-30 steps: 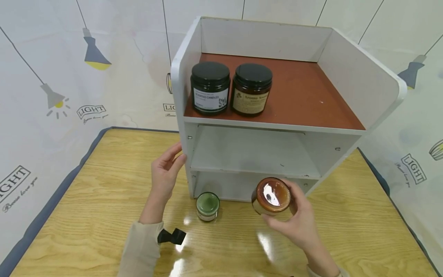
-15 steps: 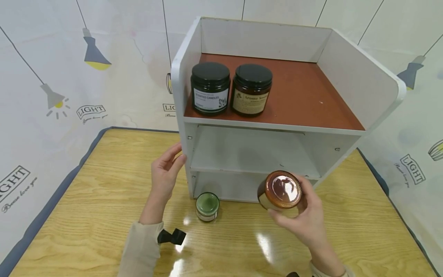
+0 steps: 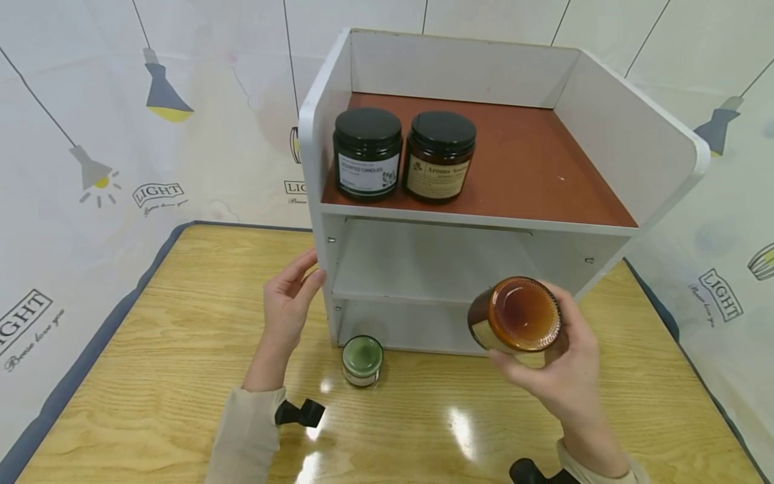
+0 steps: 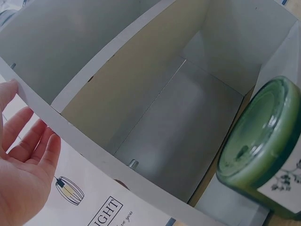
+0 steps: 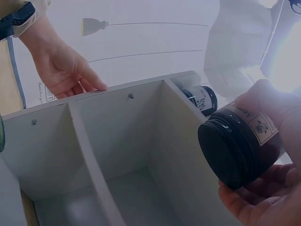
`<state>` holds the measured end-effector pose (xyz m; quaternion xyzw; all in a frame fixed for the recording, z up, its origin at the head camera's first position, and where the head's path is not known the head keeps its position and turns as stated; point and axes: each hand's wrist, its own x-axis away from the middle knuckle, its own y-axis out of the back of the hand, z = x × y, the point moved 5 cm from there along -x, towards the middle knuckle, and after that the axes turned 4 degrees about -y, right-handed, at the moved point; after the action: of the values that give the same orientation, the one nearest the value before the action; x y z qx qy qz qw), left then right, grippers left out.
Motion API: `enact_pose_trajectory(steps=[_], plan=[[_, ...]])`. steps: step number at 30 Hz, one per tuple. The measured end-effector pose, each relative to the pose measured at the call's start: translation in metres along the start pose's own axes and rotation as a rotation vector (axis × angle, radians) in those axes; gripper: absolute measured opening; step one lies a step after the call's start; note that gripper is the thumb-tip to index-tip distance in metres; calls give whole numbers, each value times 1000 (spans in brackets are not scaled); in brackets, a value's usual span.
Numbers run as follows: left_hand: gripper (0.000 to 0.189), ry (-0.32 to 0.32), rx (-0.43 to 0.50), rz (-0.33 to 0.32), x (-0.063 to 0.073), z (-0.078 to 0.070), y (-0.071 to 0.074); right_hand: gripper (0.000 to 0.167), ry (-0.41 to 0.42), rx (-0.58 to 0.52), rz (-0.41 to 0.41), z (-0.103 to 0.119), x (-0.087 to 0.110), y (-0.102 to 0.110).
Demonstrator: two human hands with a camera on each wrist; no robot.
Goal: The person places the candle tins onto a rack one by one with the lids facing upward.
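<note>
My right hand grips an amber candle jar, tilted with its glass base toward the head camera. Its black lid and pale label show in the right wrist view. The left hand rests against the left side panel of a white shelf unit, thumb at the front edge and fingers along the outer face. On the table before the shelf stands a green glass candle jar, base upward. Two black-lidded candle jars, a dark one and a brown one, stand side by side on top.
The shelf top has a reddish-brown board with raised white walls on three sides. Two open compartments lie below it. Everything stands on a wood-grain table, with a lamp-patterned cloth behind.
My right hand has moved right and up with the amber candle jar, tilting it so more of its side shows. The left hand and the other jars stay in place.
</note>
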<state>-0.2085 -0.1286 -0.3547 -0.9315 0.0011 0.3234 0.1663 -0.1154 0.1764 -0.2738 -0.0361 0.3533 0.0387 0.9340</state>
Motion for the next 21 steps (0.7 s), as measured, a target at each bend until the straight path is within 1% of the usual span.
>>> enact_pose_trajectory(steps=[7,10,14,18,21], plan=[[28,7,-10,-1,1,0,0,78,-35,27,2,11,-7,1],[29,9,-14,3,1,0,0,77,-23,20,-1,15,-10,1],[29,2,-12,5,1,0,0,75,12,-4,-19,20,-15,4],[29,-3,-7,8,0,0,0,73,28,-35,-42,27,-23,8],[30,-4,-8,8,0,0,0,75,23,-39,-57,34,-29,11]])
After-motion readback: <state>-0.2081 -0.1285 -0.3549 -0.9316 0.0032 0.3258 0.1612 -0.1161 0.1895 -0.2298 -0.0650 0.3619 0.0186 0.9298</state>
